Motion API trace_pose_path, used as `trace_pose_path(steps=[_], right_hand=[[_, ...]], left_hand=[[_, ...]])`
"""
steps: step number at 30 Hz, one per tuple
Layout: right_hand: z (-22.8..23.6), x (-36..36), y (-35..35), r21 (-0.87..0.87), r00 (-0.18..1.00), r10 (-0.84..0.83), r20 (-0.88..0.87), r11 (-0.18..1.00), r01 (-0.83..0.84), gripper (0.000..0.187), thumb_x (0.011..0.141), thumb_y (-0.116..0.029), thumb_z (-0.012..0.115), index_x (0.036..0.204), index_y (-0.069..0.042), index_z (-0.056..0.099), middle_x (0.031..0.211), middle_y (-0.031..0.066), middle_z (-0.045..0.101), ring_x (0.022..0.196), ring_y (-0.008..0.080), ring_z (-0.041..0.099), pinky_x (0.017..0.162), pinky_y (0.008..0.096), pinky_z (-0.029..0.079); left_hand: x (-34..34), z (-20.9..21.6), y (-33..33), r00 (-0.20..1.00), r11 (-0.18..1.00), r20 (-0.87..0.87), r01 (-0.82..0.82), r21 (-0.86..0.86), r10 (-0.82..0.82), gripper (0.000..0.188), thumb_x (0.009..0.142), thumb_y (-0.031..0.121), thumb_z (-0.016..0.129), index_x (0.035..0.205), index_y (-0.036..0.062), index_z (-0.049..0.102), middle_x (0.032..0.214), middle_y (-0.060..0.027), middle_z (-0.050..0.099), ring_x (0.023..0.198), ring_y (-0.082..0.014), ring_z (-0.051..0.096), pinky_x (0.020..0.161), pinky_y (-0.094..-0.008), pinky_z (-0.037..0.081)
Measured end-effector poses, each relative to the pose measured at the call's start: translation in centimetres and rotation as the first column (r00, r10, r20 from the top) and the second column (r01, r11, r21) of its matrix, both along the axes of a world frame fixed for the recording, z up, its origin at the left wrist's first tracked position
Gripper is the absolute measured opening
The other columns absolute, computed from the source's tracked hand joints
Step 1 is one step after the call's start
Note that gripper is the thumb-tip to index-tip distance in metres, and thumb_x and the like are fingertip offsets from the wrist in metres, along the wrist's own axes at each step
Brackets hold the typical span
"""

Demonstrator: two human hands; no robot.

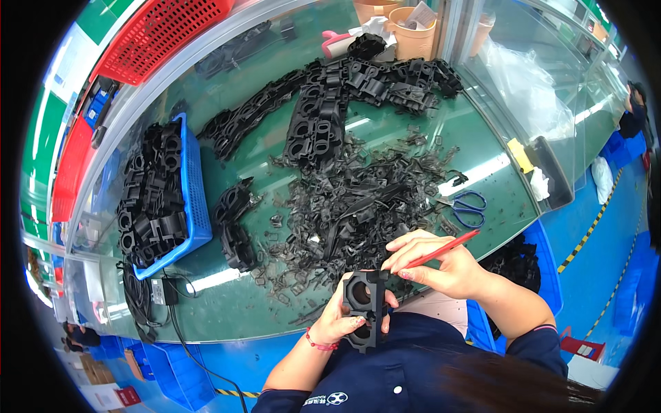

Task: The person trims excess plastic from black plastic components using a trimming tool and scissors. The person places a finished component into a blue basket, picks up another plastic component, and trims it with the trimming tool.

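My left hand (339, 318), with a red bead bracelet at the wrist, grips a black molded plastic part (372, 292) with round openings, held close to my body at the table's near edge. My right hand (432, 262) is closed round a slim red pen-shaped tool (442, 249); its tip is hidden by the fingers, beside the part's upper end. Just beyond both hands lies a heap of black plastic scraps (351, 213). To the right of the heap rest blue-handled scissors (469, 209).
A blue basket (200, 199) full of black parts stands at left, a black cable adapter (164, 291) near it. More black parts (315, 124) are piled at the back, before a tan bucket (412, 34). A blue bin (551, 275) sits below the right edge.
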State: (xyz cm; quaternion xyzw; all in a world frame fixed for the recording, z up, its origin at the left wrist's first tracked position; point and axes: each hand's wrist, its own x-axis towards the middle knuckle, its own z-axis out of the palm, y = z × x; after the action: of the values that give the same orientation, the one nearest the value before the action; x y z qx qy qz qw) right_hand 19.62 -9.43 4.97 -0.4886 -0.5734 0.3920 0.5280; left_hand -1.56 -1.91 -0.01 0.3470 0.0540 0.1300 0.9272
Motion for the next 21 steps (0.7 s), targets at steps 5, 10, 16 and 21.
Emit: trace_pose_path(steps=[5,10,16,21], right_hand=[[0.5,-0.1,-0.1,-0.018,1.000,0.008,0.021,1.000,-0.008,0.011,0.077,-0.007,0.065,0.087,-0.004,0.065,0.095,0.0066,0.067,0.106,0.0269,0.054,0.090,0.0427,0.040],[0.3,-0.2,-0.1,0.273,0.862,-0.085,0.499,0.960,-0.064,0.016,0.076,-0.010,0.065,0.092,-0.008,0.064,0.093,0.0035,0.065,0.101,0.0210,0.059,0.096,0.0455,0.037],[-1.5,-0.1,-0.1,0.520,0.753,-0.276,0.597,0.848,-0.101,0.021,0.069,-0.004,0.065,0.090,-0.005,0.060,0.089,0.0060,0.065,0.088,0.0216,0.064,0.096,0.0461,0.038],[-1.9,0.6,0.4,0.453,0.809,-0.522,0.270,0.811,0.372,0.008,0.079,-0.001,0.060,0.087,-0.003,0.060,0.080,0.0092,0.066,0.082,0.0225,0.064,0.093,0.0417,0.040]], left_hand=[[0.2,0.2,-0.2,1.000,0.999,0.004,-0.026,0.030,0.026,0.068,0.078,0.023,0.066,0.130,0.0100,0.023,0.108,-0.0265,0.051,0.076,-0.0280,0.062,0.067,-0.0365,0.052],[-0.1,-0.1,-0.2,1.000,0.999,0.002,0.001,0.046,-0.001,0.068,0.079,0.023,0.066,0.129,0.0076,0.024,0.110,-0.0278,0.052,0.076,-0.0275,0.062,0.067,-0.0362,0.052],[0.5,0.5,-0.1,1.000,1.000,-0.031,0.000,0.022,0.001,0.072,0.078,0.025,0.066,0.132,0.0033,0.023,0.114,-0.0249,0.051,0.079,-0.0275,0.061,0.069,-0.0362,0.051],[0.2,0.6,-0.3,0.997,0.992,-0.057,-0.058,-0.115,0.052,0.089,0.076,0.026,0.066,0.142,0.0057,0.010,0.114,-0.0187,0.049,0.083,-0.0262,0.057,0.070,-0.0366,0.048]])
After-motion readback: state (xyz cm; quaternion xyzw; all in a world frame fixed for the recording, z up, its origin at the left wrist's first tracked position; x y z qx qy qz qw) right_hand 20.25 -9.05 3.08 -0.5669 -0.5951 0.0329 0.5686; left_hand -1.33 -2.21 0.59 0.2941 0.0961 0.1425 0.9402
